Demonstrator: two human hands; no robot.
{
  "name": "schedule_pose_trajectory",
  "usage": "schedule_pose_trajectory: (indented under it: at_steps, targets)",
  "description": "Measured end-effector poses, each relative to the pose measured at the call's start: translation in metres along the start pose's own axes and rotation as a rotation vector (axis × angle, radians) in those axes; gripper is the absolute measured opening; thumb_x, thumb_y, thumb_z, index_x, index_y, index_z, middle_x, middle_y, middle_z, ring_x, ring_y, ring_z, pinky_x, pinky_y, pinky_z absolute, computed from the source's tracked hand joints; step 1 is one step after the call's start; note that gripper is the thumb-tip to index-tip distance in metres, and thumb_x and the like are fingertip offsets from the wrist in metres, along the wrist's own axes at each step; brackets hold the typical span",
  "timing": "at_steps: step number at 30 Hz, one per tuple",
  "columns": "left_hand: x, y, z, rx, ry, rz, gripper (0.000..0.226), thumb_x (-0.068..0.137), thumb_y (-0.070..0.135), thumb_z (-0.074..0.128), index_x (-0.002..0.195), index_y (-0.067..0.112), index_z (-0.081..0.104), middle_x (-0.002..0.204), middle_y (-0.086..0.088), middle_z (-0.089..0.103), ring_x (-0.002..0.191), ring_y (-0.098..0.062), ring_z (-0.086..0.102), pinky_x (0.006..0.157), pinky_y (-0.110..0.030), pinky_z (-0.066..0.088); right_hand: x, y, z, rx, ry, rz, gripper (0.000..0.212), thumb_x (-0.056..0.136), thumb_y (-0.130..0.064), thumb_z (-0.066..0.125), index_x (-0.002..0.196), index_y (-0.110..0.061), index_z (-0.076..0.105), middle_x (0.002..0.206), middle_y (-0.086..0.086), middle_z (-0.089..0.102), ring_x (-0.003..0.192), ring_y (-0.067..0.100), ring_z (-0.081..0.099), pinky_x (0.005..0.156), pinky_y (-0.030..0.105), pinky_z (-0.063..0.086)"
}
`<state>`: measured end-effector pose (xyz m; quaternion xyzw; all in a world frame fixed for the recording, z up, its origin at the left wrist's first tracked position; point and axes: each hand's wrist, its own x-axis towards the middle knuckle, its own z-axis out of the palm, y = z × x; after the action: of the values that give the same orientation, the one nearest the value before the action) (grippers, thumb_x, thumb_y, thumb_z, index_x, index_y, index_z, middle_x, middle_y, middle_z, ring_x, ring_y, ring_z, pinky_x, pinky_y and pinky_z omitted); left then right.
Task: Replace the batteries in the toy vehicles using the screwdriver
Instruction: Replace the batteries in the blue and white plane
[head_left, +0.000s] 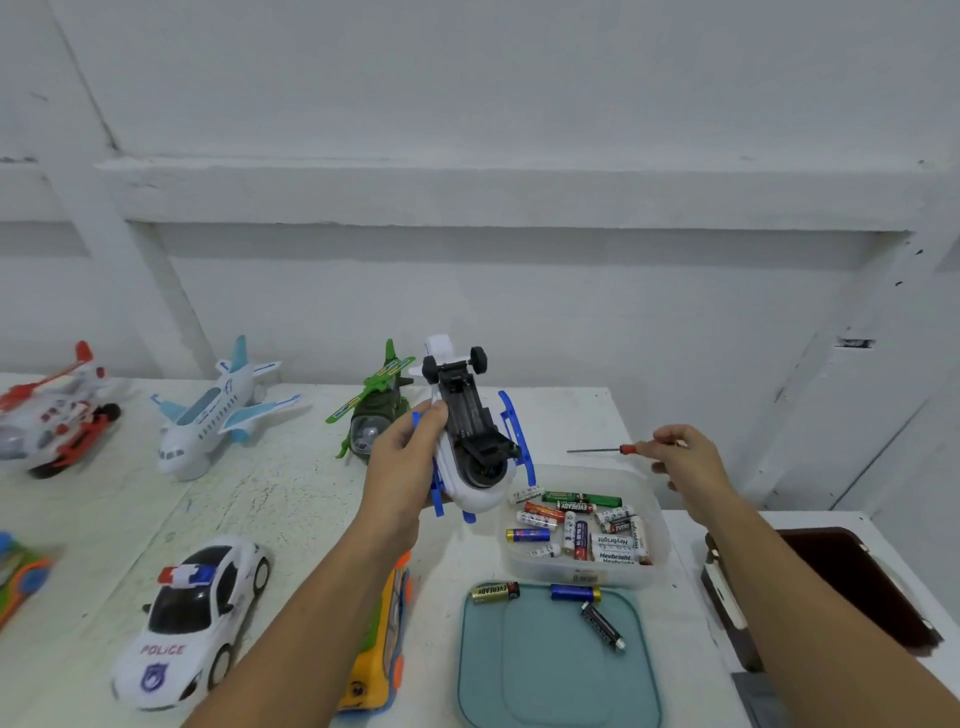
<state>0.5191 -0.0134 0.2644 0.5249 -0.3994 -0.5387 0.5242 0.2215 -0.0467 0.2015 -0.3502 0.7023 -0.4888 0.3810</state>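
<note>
holding a white-and-blue toy helicopter (470, 441) belly-up above the bench (291, 493), the left hand (402, 457) wraps its fingers round the body from the nine o'clock side, thumb on the near edge. the black underside faces the camera with a long bay that looks uncovered. two black wheels sit at its twelve o'clock end and blue skids run along both flanks.

at three o'clock of the toy, apart from it, the right hand (685, 462) pinches the red handle of a screwdriver (618, 449). the thin shaft lies level, pointing toward nine o'clock, its tip short of the skids.

a clear tub (652, 512) stands on the bench at five o'clock of the helicopter, with loose batteries (576, 525) piled inside. at six o'clock of the tub lies a teal lid (550, 675) carrying three more cells: a gold and black one at its eleven o'clock corner, a blue one at twelve o'clock, and a black one slanted just below it.

a green helicopter (374, 415) stands at ten o'clock of the left hand, and a white airliner (223, 410) and a red and white helicopter (57, 415) stand farther toward nine o'clock. a police car (197, 618) sits at seven o'clock, and a yellow bus (379, 644) is partly hidden under the left forearm. a dark case (857, 587) lies at four o'clock.
</note>
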Motion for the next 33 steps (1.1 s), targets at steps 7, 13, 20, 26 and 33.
schedule_pose_trajectory:
  at_steps: [7,13,20,26,33]
  targets:
    - [-0.006,-0.008,-0.008,0.002,-0.006,0.011,0.029,0.098,0.038,0.054,0.112,0.019,0.070,0.101,-0.010,0.074,0.077,-0.016,0.070,0.052,-0.028,0.054,0.004,0.003,0.007,-0.274,-0.275,0.031,0.011,0.089,-0.011,0.066,0.094,-0.009,0.075,0.095,0.003,0.071,0.080,0.009,0.059,0.057,0.014,0.042]
    - [-0.009,-0.013,-0.013,-0.003,-0.005,0.025,0.027,0.098,0.039,0.055,0.109,0.021,0.072,0.117,-0.006,0.070,0.081,-0.018,0.071,0.052,-0.028,0.054,-0.002,-0.005,0.007,-0.363,-0.338,0.000,0.017,0.093,-0.013,0.061,0.104,-0.007,0.073,0.100,-0.001,0.068,0.081,0.000,0.057,0.061,0.013,0.038]
    - [-0.022,-0.017,-0.015,-0.022,-0.059,0.035,0.022,0.099,0.034,0.055,0.114,0.024,0.067,0.085,0.008,0.076,0.070,-0.006,0.071,0.050,-0.022,0.052,-0.044,-0.020,-0.001,-0.497,0.083,-0.356,0.012,0.093,-0.015,0.057,0.091,-0.017,0.068,0.092,-0.003,0.067,0.090,0.018,0.061,0.071,0.025,0.040]
    - [-0.034,-0.026,-0.016,-0.018,-0.083,0.036,0.033,0.096,0.038,0.057,0.127,0.025,0.060,0.099,0.001,0.075,0.090,-0.017,0.073,0.073,-0.039,0.060,-0.142,-0.012,0.012,-0.751,-0.240,-0.410,0.008,0.089,-0.021,0.062,0.082,-0.023,0.065,0.077,-0.007,0.065,0.067,0.007,0.056,0.066,0.025,0.045]
    - [-0.053,-0.038,-0.019,-0.045,-0.146,-0.010,0.026,0.097,0.033,0.057,0.123,0.027,0.061,0.091,0.009,0.076,0.084,-0.011,0.073,0.071,-0.033,0.057,-0.168,0.037,0.033,-1.024,-0.255,-0.317,0.021,0.090,-0.023,0.057,0.111,-0.022,0.057,0.098,-0.003,0.055,0.090,0.016,0.054,0.073,0.024,0.037]
